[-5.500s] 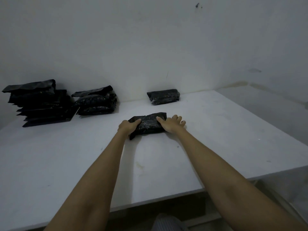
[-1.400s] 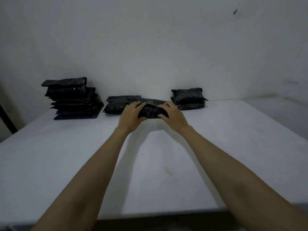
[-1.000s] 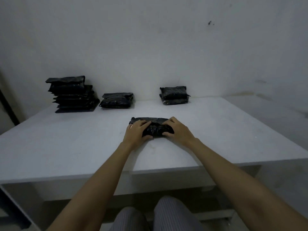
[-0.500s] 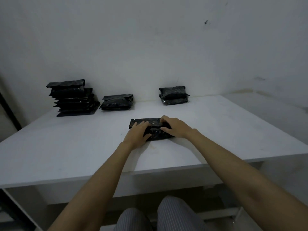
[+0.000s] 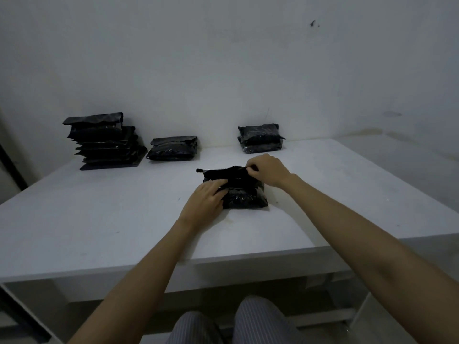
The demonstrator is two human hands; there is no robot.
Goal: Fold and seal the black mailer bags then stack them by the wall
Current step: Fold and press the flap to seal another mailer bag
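Fingertips of my right hand (image 5: 267, 168) now pinch the flap at the far edge of the mailer bag (image 5: 236, 189), no longer pressing flat. My left hand (image 5: 205, 202) lies open, pinning it mid-table (image 5: 99, 214). Sealing has begun, I judge; the sealed stack (image 5: 260, 139) waits by the wall (image 5: 223, 70).

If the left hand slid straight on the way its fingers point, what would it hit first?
The left hand already rests on the mailer bag; its fingers point toward the right hand, probably met next, though depth is unclear.
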